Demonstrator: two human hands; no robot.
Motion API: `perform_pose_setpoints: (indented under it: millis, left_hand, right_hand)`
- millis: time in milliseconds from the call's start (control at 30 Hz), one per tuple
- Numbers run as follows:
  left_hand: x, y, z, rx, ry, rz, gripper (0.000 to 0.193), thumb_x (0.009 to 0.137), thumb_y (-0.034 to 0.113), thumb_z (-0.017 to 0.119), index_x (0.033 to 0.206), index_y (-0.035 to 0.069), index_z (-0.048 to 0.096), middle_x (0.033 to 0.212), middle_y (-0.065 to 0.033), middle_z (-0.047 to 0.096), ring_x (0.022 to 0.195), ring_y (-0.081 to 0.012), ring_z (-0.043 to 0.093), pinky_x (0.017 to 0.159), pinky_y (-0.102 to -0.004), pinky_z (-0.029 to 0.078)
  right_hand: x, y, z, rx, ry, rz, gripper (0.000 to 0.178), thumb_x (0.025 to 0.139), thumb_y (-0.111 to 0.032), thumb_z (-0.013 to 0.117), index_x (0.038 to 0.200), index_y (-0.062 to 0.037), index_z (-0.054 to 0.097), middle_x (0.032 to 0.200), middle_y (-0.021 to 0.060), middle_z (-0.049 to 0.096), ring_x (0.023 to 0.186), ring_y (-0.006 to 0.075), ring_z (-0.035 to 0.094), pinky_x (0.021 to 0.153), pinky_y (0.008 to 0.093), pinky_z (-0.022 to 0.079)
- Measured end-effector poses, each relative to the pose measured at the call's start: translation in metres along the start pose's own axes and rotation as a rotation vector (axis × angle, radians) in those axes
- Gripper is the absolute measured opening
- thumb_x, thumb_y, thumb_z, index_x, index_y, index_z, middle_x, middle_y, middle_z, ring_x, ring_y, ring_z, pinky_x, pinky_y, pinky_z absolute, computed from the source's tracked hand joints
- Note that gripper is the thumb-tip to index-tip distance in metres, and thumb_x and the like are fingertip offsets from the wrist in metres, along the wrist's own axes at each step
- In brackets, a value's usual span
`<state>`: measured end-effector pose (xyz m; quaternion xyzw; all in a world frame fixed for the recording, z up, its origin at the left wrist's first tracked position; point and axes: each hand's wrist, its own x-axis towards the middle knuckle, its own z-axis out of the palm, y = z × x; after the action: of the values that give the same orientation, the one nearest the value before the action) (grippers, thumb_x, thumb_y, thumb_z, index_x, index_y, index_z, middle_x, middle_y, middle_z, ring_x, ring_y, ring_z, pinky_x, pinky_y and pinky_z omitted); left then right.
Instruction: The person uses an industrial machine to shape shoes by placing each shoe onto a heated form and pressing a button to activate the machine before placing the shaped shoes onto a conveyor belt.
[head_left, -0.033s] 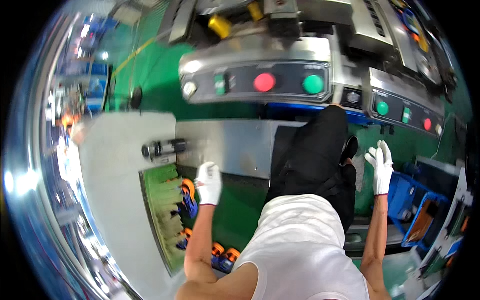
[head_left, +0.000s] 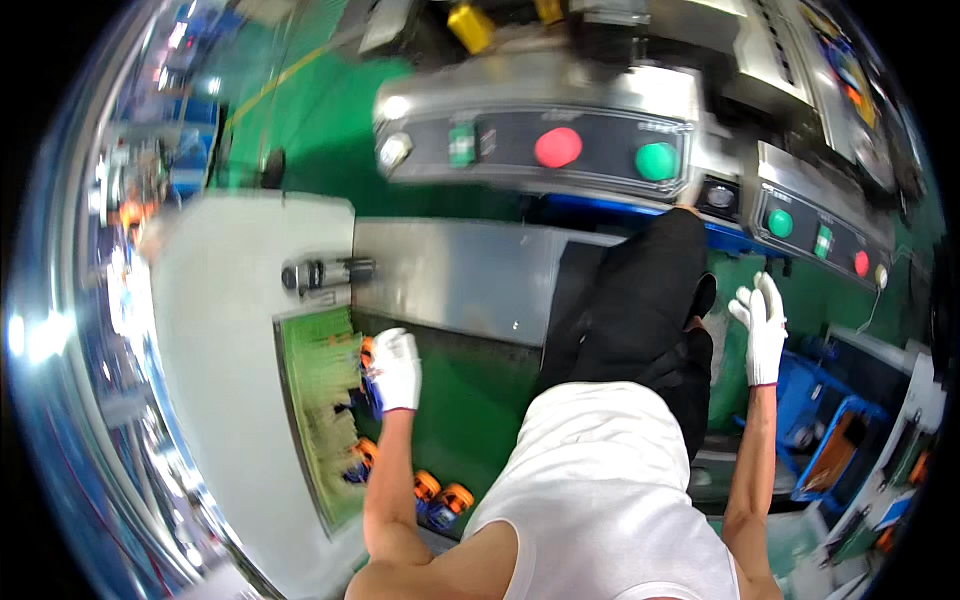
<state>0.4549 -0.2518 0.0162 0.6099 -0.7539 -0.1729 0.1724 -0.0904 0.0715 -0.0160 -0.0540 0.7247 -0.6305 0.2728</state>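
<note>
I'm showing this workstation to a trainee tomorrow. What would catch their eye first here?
Probably the control panel at the top, with its big red button and green button. Next, the left hand in a white glove, down at the orange and blue parts by the green tray at lower left. The gloved right hand hangs open and empty at the right.

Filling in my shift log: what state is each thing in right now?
left hand: gloved, down on orange-and-blue parts by the green tray
right hand: gloved, fingers spread, holding nothing
red button: unlit
green button: unlit
</note>
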Motion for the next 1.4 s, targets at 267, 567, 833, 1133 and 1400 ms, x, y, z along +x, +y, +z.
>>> perform_pose_setpoints:
  millis: [267,567,833,1133,1400]
  left_hand:
    - [-0.335,-0.179,-0.125,0.585,0.190,-1.440,0.084,0.096,0.065,0.059,0.147,-0.002,0.053,0.145,-0.0258,0.060,0.129,-0.0444,0.061,0.108,-0.0548,0.048]
    - [-0.397,-0.143,-0.050,0.513,0.143,-1.405,0.046,0.106,0.047,0.051,0.129,0.010,0.068,0.129,-0.0200,0.061,0.109,-0.0419,0.067,0.094,-0.0519,0.055]
    - [-0.241,-0.041,-0.025,0.132,0.154,-0.779,0.040,0.094,0.039,0.075,0.116,0.006,0.074,0.121,-0.0202,0.067,0.116,-0.0374,0.064,0.102,-0.0456,0.051]
    - [-0.048,0.023,-0.010,0.031,-0.119,0.016,0.025,0.103,0.024,0.060,0.105,0.003,0.073,0.107,-0.0200,0.072,0.101,-0.0402,0.069,0.089,-0.0489,0.054]
    - [-0.052,0.023,-0.011,0.394,-0.415,-0.156,0.076,0.090,0.061,0.071,0.141,0.006,0.061,0.144,-0.0214,0.060,0.133,-0.0420,0.057,0.113,-0.0567,0.042]
  right_hand:
    - [0.044,-0.046,0.046,-0.357,-0.293,-0.074,0.056,0.110,-0.027,0.060,0.156,0.0016,0.046,0.157,0.0168,0.051,0.130,0.0263,0.063,0.103,0.0364,0.060]
    - [0.058,-0.069,0.098,-0.624,-0.545,-0.118,0.056,0.105,-0.024,0.069,0.153,-0.0010,0.051,0.145,0.0143,0.061,0.119,0.0212,0.068,0.097,0.0366,0.060]
    - [0.005,-0.089,0.153,-0.635,-0.685,-0.312,0.050,0.105,-0.016,0.067,0.151,-0.0022,0.054,0.132,0.0128,0.069,0.112,0.0178,0.069,0.093,0.0313,0.058]
    - [-0.093,-0.120,0.202,-0.535,-1.010,-0.328,0.065,0.096,-0.019,0.078,0.152,-0.0008,0.049,0.141,0.0203,0.064,0.118,0.0314,0.071,0.101,0.0408,0.058]
    - [-0.074,-0.115,0.085,-0.475,-0.665,-0.375,0.063,0.097,-0.016,0.075,0.153,-0.0019,0.049,0.144,0.0196,0.062,0.120,0.0314,0.070,0.104,0.0412,0.056]
